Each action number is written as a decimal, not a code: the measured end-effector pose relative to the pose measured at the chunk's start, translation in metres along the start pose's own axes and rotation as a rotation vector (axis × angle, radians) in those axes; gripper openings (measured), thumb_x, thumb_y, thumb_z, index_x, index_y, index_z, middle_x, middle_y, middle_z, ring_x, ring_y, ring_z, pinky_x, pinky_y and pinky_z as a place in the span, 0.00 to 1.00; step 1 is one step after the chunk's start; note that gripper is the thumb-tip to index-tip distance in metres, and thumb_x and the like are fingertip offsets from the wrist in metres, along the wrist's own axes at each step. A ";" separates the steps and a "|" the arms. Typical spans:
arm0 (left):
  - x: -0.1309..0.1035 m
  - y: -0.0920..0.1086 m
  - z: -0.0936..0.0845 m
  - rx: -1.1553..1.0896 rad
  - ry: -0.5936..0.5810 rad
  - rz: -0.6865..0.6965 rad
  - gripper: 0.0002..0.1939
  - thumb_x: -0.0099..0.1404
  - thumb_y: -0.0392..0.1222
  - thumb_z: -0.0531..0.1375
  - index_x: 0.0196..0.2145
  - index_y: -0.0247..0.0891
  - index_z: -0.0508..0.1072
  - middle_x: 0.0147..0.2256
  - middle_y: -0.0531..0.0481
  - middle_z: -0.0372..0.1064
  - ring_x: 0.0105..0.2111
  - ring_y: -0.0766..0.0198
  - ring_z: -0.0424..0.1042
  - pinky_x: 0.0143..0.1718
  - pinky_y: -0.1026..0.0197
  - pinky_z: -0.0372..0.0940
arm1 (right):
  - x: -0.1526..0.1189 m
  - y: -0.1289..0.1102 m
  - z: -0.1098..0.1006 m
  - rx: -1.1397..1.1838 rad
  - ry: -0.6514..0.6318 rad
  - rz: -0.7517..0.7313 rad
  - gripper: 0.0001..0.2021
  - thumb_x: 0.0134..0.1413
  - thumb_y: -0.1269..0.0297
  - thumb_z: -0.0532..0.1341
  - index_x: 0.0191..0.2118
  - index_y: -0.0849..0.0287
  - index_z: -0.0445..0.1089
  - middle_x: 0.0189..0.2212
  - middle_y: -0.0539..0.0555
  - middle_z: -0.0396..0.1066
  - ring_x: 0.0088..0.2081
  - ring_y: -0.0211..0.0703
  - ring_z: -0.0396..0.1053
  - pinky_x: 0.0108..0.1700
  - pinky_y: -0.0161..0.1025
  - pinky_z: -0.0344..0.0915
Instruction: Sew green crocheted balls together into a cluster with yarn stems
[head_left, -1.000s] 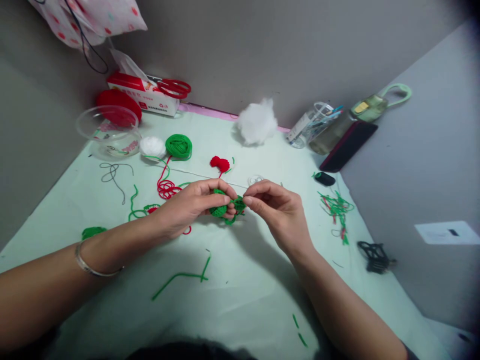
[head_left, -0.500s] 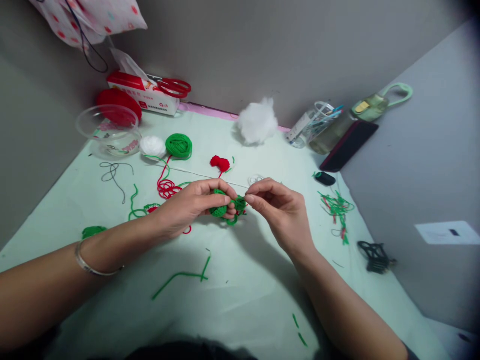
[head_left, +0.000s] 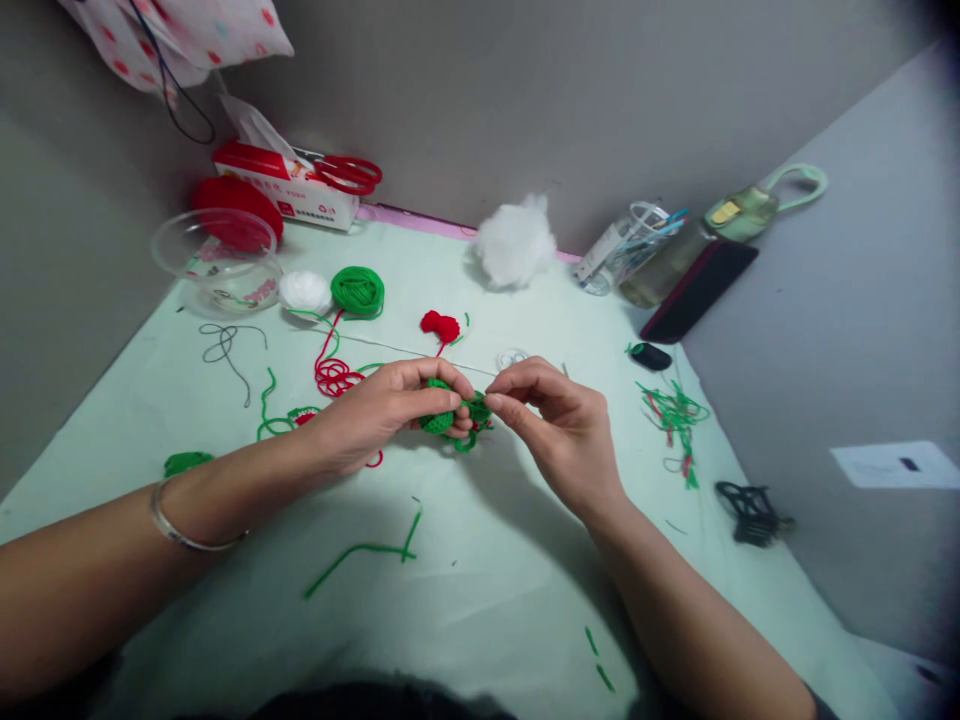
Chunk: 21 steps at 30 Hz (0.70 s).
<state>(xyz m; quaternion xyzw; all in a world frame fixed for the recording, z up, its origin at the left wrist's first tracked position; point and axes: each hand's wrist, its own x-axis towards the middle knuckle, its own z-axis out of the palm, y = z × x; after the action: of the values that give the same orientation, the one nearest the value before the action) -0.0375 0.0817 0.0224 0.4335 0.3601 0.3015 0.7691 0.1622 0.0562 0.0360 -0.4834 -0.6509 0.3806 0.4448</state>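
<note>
My left hand (head_left: 405,400) is closed around a green crocheted piece (head_left: 437,420), the thumb pressing on its top. More green crochet work (head_left: 478,408) with bits of red pokes out past those fingertips. Close beside it, my right hand (head_left: 559,425) pinches thumb and forefinger together; whatever thin thing lies between them is too small to make out. A thin dark thread (head_left: 397,347) stretches across the table behind both hands. Behind the hands lies a small red crocheted bow shape (head_left: 440,327). Red yarn (head_left: 336,378) is coiled left of my left hand.
Green yarn (head_left: 358,292), white yarn (head_left: 305,293) and a clear plastic tub (head_left: 217,250) stand back left, near red-handled scissors (head_left: 349,175) on a tissue box (head_left: 322,205). White stuffing (head_left: 516,243) sits at the back. At right are a bottle (head_left: 739,215), yarn scraps (head_left: 675,410) and a black claw clip (head_left: 750,515).
My right hand has shifted slightly left, its pinched fingertips now nearer the green crochet work. My left hand has stayed in place with its grip unchanged.
</note>
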 end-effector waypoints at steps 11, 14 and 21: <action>0.000 -0.002 -0.002 0.063 -0.064 0.025 0.08 0.63 0.41 0.65 0.39 0.37 0.74 0.33 0.49 0.76 0.36 0.61 0.76 0.45 0.55 0.68 | 0.001 0.008 0.004 0.230 -0.028 0.231 0.10 0.51 0.58 0.72 0.32 0.57 0.75 0.27 0.50 0.73 0.28 0.37 0.69 0.31 0.37 0.68; 0.001 -0.002 -0.003 0.108 -0.129 0.049 0.09 0.62 0.38 0.65 0.41 0.37 0.73 0.34 0.48 0.77 0.36 0.62 0.76 0.45 0.56 0.68 | 0.003 0.012 0.003 0.312 -0.049 0.296 0.11 0.48 0.57 0.73 0.32 0.58 0.75 0.25 0.49 0.72 0.27 0.36 0.68 0.30 0.36 0.67; 0.000 0.003 -0.005 0.217 -0.140 0.079 0.10 0.66 0.41 0.62 0.45 0.38 0.71 0.35 0.48 0.78 0.35 0.61 0.77 0.44 0.55 0.69 | 0.006 0.018 -0.002 0.396 -0.128 0.354 0.12 0.46 0.57 0.74 0.31 0.57 0.76 0.26 0.49 0.74 0.28 0.37 0.70 0.33 0.37 0.69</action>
<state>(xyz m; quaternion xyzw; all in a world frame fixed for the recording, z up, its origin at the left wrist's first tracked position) -0.0418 0.0857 0.0235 0.5480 0.3188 0.2598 0.7284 0.1681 0.0661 0.0215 -0.4682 -0.4958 0.6020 0.4154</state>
